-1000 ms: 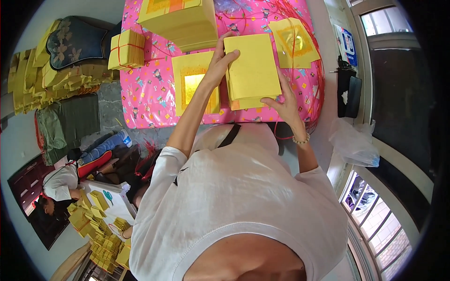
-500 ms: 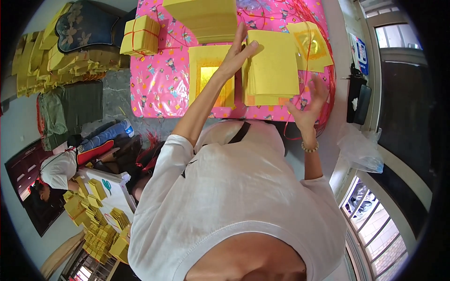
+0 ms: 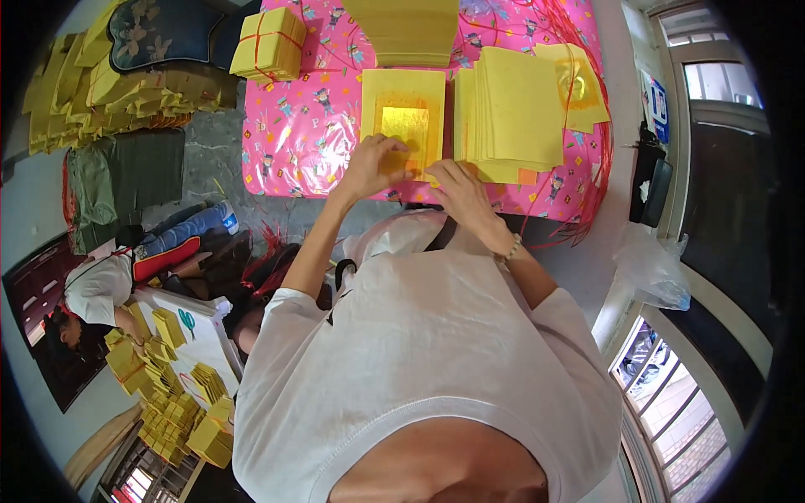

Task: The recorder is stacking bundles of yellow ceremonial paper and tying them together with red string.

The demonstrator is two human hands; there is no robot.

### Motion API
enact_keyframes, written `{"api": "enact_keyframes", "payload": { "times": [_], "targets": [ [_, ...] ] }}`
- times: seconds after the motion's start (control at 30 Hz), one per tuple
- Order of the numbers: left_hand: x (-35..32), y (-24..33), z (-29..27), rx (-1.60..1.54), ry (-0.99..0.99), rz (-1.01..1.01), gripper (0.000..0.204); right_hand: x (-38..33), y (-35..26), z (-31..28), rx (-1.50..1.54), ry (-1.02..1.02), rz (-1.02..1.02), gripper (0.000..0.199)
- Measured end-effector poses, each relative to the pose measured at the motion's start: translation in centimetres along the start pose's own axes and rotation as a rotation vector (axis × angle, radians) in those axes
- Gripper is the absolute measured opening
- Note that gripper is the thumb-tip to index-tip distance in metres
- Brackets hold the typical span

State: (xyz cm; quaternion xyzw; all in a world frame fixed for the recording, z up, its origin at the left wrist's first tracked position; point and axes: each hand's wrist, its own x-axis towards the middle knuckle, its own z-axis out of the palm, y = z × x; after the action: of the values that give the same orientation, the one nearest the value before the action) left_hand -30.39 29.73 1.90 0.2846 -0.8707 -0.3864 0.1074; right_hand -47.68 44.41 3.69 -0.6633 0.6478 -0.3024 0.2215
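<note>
A pile of yellow paper sheets with a shiny gold foil square on top lies at the table's near edge. My left hand is over its near left part, fingers bent but apart, beside a small orange patch. At the pile's near right corner, my right hand has its fingers curved toward the paper; the fingertips seem to touch it, and nothing shows in its grasp. Right of these, a fanned stack of plain yellow paper lies with small orange bits under its near edge.
A tall yellow paper stack and a bundle tied with red string stand farther back on the pink patterned tablecloth. Red strings hang at the right edge. Left, another person bends beside a white table holding yellow bundles and green scissors.
My left hand has come back from the plain stack to the foil-topped pile. My right hand has moved left to that pile's near corner. The plain stack now looks more fanned out.
</note>
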Motion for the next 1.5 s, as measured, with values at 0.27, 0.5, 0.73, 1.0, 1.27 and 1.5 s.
{"api": "enact_keyframes", "payload": {
  "times": [0.27,0.5,0.73,1.0,1.27,1.5],
  "targets": [
    [-1.7,-0.8,0.6,0.201,-0.059,0.022,0.045,0.8,1.3,2.8,-0.109,-0.031,0.034,0.025],
    [-1.4,-3.2,0.6,-0.086,-0.030,0.020,0.018,1.4,1.6,2.8,-0.015,0.036,0.127,0.012],
    [-0.7,-3.6,0.7,-0.155,-0.084,-0.069,0.013,1.7,1.7,2.5,0.009,0.023,0.159,0.013],
    [-0.2,-4.4,1.0,-0.207,-0.081,-0.027,0.014,1.8,1.6,2.3,0.039,0.008,0.196,0.016],
    [0.1,-4.8,1.0,-0.274,-0.134,-0.099,0.014,2.0,0.3,1.8,-0.129,-0.076,0.125,0.032],
    [-0.1,-4.7,0.9,-0.238,-0.120,-0.064,0.012,2.1,1.9,2.4,-0.079,-0.066,0.095,0.030]
  ]
}}
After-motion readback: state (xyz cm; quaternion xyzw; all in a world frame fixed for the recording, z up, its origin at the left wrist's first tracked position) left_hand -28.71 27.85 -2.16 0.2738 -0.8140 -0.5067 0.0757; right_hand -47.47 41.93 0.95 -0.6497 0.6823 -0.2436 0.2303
